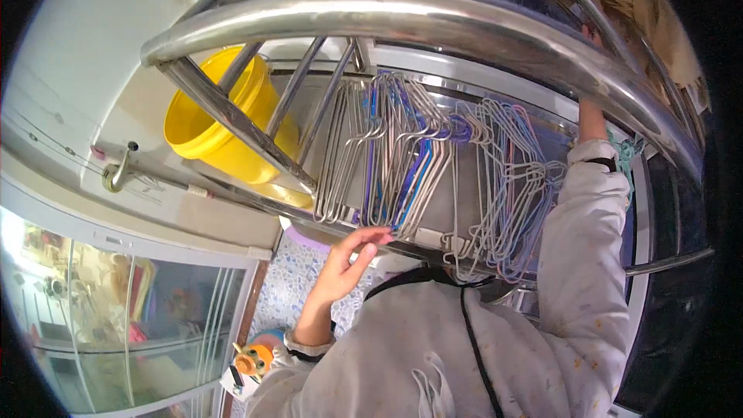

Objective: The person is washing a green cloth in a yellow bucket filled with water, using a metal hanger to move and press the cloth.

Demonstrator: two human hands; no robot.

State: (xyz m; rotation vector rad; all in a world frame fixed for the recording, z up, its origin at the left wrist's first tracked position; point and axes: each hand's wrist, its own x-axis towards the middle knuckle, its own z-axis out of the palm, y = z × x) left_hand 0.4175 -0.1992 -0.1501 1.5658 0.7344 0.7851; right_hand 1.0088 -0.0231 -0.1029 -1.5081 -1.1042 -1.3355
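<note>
My left hand (351,264) is at the near edge of a metal shelf (302,93), thumb apart from the curled fingers, nothing seen in it. Its fingertips are close to the ends of a bunch of clothes hangers (406,157); whether they touch cannot be told. These hangers are bare metal, white, blue and purple. A second bunch of hangers (511,186), grey, pale blue and pink, lies farther right. My right arm reaches up beyond a thick steel rail (406,8). Only fingertips of my right hand (592,36) show, beside a brown cloth (644,17); the rail hides the rest.
A yellow bucket (232,122) stands at the shelf's left end, behind steel bars (232,122). A wall hook (119,171) sticks out at left. Below is a glazed sliding door (162,325). An orange toy-like object (253,359) is near the mosaic floor (290,284). Green cloth (627,157) hangs by my right wrist.
</note>
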